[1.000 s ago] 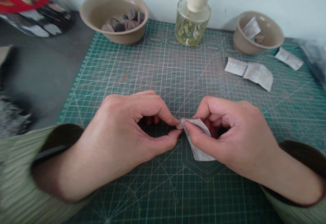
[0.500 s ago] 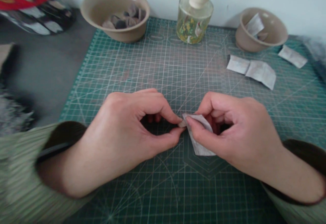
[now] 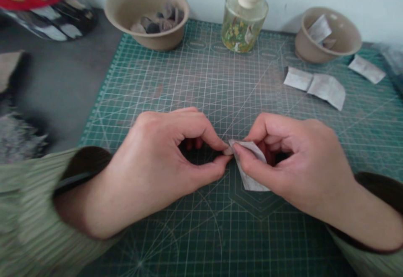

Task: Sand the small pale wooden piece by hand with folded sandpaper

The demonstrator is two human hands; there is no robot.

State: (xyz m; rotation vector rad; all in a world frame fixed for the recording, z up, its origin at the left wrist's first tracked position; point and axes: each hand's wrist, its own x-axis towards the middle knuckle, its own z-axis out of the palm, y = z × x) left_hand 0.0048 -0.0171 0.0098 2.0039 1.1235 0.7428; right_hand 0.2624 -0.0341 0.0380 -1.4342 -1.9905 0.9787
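Near the middle of the view, my left hand (image 3: 170,155) pinches a small pale piece (image 3: 228,150) between thumb and index finger. What this piece is made of is too small to tell. It touches the upper corner of a grey-white sheet (image 3: 252,180), which looks like paper or cloth. My right hand (image 3: 296,159) grips that sheet between thumb and fingers, and its lower part hangs out below the thumb. The two sets of fingertips almost meet above a green cutting mat (image 3: 195,84).
A bowl of dark and brown lumps (image 3: 147,12) stands at the back left, a glass bottle (image 3: 244,21) at the back centre. A smaller bowl (image 3: 327,33) and pale folded strips (image 3: 315,84) lie right. A red-lidded container (image 3: 47,8) and fuzzy grey material (image 3: 20,136) are left.
The whole scene has shifted slightly to the right in the view. Both hands keep the same grips, with hardly any movement between them.
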